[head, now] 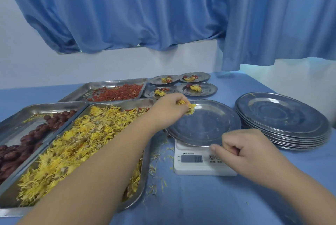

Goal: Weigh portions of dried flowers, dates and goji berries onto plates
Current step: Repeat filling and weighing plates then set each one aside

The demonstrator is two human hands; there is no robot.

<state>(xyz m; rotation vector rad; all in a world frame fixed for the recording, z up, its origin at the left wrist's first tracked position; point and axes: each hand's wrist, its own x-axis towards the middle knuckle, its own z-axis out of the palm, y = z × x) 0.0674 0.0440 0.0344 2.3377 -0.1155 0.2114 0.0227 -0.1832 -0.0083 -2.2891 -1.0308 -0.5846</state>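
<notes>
My left hand (169, 105) pinches a tuft of yellow dried flowers (189, 107) over the left rim of a steel plate (209, 126) that sits on a white digital scale (196, 163). My right hand (243, 149) is curled loosely at the plate's near rim, above the scale's buttons; whether it grips the rim I cannot tell. A steel tray of dried flowers (80, 141) lies under my left forearm. A tray of dark red dates (23, 144) is at the far left, and a tray of goji berries (118, 92) lies behind.
Several small filled plates (197, 89) stand at the back of the blue table. A stack of plates (283, 119) is at the right. Loose petals (158, 170) lie scattered left of the scale. Blue curtains (163, 10) hang behind.
</notes>
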